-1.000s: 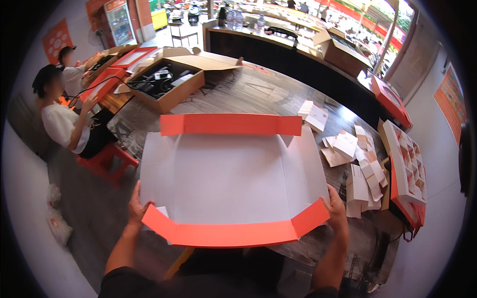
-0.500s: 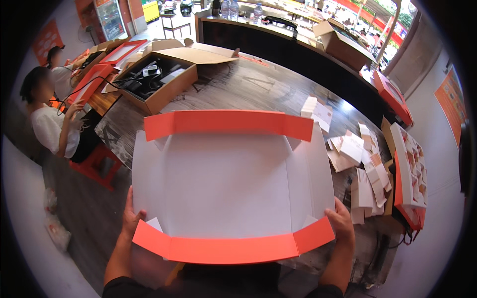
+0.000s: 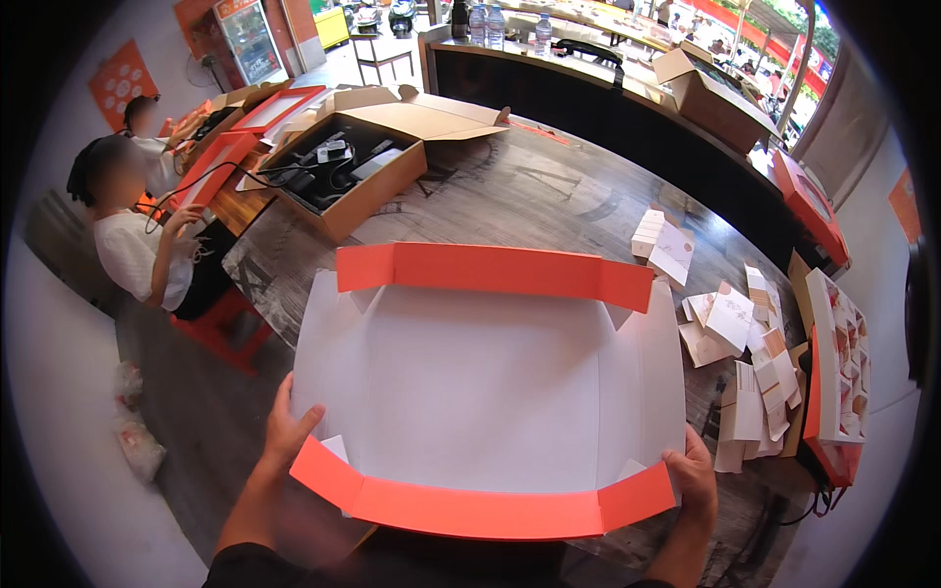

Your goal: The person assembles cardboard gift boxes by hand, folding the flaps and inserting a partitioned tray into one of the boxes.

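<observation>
A partly folded cardboard box [image 3: 480, 382], white inside and orange on its raised front and back walls, spreads out before me above the near part of the table. Its side panels lie opened outward, and the orange walls have creased end flaps angled inward. My left hand [image 3: 291, 426] grips the left side panel near its front corner, thumb on the white face. At the opposite front corner, my right hand [image 3: 694, 475] is closed on the right side panel with the thumb over the edge. Most fingers of both hands are hidden under the cardboard.
Small white cartons [image 3: 730, 318] lie piled on the table's right, beside a divided orange-and-white box [image 3: 838, 363]. An open brown carton [image 3: 348, 191] with black devices and cables stands far left. Two people sit leftward; one holds an orange frame-like box part [image 3: 211, 171]. A counter [image 3: 588, 113] runs behind.
The whole scene has shifted right and a little down in the view. The box stays in both hands, its left side now slightly higher relative to its right.
</observation>
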The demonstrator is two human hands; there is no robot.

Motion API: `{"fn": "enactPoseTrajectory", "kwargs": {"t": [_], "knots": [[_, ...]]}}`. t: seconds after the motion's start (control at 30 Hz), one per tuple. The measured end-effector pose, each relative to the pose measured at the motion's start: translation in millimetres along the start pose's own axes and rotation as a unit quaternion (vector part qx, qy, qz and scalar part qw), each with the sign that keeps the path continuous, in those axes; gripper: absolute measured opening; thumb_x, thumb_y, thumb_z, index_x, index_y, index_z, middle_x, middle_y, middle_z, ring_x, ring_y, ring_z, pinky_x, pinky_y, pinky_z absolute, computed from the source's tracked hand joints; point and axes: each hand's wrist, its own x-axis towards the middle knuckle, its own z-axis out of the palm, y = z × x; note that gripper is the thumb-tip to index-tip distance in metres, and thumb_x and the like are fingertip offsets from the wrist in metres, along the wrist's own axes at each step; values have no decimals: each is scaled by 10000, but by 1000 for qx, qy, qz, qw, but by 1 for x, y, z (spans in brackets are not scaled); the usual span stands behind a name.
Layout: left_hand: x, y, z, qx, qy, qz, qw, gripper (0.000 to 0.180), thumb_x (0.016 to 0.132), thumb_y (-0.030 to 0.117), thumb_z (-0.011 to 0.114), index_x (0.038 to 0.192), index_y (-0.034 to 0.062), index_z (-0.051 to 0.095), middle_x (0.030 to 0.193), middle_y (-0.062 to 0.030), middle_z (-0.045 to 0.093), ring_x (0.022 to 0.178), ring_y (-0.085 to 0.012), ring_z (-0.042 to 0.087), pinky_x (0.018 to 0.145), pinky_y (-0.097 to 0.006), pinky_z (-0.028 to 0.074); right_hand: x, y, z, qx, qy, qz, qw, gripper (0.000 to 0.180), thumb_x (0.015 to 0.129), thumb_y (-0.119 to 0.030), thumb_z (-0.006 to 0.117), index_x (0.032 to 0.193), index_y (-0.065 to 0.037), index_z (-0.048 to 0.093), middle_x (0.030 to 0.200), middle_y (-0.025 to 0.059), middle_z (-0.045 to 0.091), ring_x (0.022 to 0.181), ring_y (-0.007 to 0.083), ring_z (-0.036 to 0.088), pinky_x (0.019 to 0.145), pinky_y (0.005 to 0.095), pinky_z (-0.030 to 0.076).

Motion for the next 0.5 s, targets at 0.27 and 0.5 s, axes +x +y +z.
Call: {"fn": "enactPoseTrajectory", "kwargs": {"t": [0.27, 0.5], "knots": [[16, -20, 15, -269, -67, -97, 956, 584, 1059, 563, 564, 1212, 8, 663, 1035, -46, 714, 896, -109, 647, 790, -280, 525, 1, 3, 2, 57, -14, -2, 998, 571, 904, -29, 586, 1460, 63, 492, 1319, 101, 644, 1160, 167, 638, 1013, 317, 502], [5, -4, 21, -426, -47, -186, 884, 650, 1038, 604, 569, 1278, 3, 625, 1105, -117, 738, 989, -200, 702, 844, -338, 552, 5, -1, 0, 126, -8, -2, 992, 531, 870, -36, 599, 1389, 61, 539, 1219, 119, 683, 1050, 178, 687, 917, 336, 558]]}}
